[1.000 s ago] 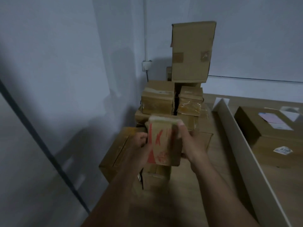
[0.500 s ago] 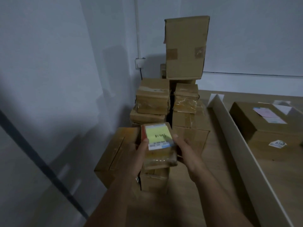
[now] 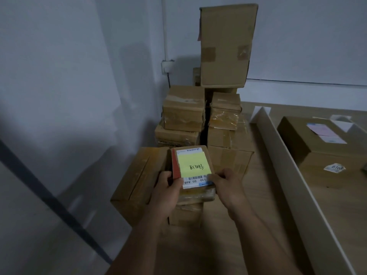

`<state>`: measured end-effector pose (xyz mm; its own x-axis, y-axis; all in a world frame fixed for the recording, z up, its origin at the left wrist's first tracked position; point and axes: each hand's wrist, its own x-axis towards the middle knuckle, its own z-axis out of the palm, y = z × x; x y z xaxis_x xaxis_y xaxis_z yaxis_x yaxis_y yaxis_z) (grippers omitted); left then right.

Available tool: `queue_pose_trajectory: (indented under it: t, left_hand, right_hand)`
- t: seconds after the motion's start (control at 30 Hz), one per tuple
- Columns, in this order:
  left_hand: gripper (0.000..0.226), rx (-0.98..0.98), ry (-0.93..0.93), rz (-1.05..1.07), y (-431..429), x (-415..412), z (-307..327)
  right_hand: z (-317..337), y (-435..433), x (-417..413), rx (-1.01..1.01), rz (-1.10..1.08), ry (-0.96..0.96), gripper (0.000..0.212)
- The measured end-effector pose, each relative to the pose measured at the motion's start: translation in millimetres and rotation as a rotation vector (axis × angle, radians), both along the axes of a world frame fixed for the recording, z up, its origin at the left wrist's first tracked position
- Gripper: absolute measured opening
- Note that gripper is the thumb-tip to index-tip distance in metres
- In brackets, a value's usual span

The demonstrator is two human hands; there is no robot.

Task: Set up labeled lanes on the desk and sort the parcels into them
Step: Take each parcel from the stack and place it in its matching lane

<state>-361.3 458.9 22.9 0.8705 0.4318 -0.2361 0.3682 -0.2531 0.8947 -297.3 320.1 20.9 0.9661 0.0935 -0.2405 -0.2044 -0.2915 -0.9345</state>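
Left hand [image 3: 166, 192] and right hand [image 3: 228, 185] grip parcel [image 3: 193, 165]; stacked boxes [image 3: 183, 114] crowd behind.

One wide-angle view, worn on the head, faces forward and down. The parcel [image 3: 193, 169] sits nearest, at frame centre; stacked boxes [image 3: 183, 114] rise close behind it, the bench [image 3: 266, 205] runs across the lower right, and the wall [image 3: 59, 76] fills the left side.

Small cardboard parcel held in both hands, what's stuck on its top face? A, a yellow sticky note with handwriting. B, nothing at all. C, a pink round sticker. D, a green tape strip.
A: a yellow sticky note with handwriting lies on the small cardboard parcel, over a white barcode label.
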Motion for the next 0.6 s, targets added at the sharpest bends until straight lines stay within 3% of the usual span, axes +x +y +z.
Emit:
queue_pose_trajectory:
  t: [0.37, 0.6]
  left_hand:
    - [0.023, -0.071, -0.116, -0.147, -68, 10, -5]
    - [0.014, -0.082, -0.009, -0.314, -128, -6, -60]
  right_hand:
    - [3, -75, -18, -0.023, -0.221, -0.080, 0.013]
    - [-50, -136, -47, -0.108, -0.373, 0.067, 0.010]
